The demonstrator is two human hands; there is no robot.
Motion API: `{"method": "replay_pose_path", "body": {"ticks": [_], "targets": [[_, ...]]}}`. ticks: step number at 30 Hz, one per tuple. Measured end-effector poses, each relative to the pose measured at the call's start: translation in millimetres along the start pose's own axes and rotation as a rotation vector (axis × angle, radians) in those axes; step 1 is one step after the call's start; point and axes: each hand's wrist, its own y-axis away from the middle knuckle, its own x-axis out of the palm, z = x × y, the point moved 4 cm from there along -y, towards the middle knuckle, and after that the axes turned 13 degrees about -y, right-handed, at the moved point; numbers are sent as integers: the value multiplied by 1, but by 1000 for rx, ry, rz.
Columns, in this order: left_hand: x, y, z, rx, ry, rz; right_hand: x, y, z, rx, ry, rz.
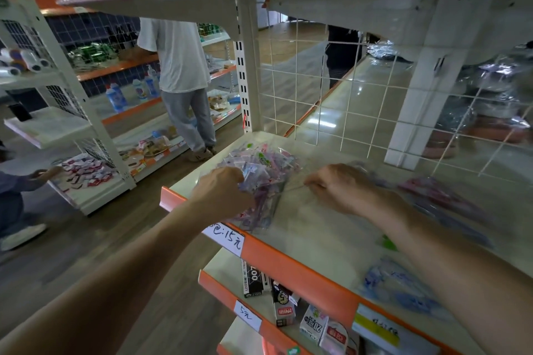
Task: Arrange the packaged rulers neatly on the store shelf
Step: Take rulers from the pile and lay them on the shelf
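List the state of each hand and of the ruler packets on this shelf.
ruler pile, heaped, untidy, at the left end of the shelf.
left hand, grips the ruler pile's near side.
right hand, fingers curled low over the shelf; hold unclear.
loose packets, lying flat at right, blurred.

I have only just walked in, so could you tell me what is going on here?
A person is sorting packaged rulers on a store shelf. The left hand grips the pile near the shelf's left end. The right hand is curled just beside it; whether it holds anything is too blurred to tell. More packets lie further right.
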Motion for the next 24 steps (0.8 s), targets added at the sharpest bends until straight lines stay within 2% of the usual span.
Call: {"method": "replay_pose_path", "body": {"ticks": [4,8,11,13,16,24], "targets": [[-5,3,3,-32,-5,-72,-5,2,-1,-7,-121,-36],[-12,6,12,-63,109,-95,-12,2,-6,50,-520,-137],[-18,7,18,-147,435,-94,-19,12,-4,142,-822,-140],[-20,9,15,-199,683,-42,-24,19,-1,171,-927,-125],[-21,12,4,-202,859,35,-33,31,0,192,-971,-114],[-19,12,-38,-229,1115,103,-51,63,-13,223,-982,-173]]}}
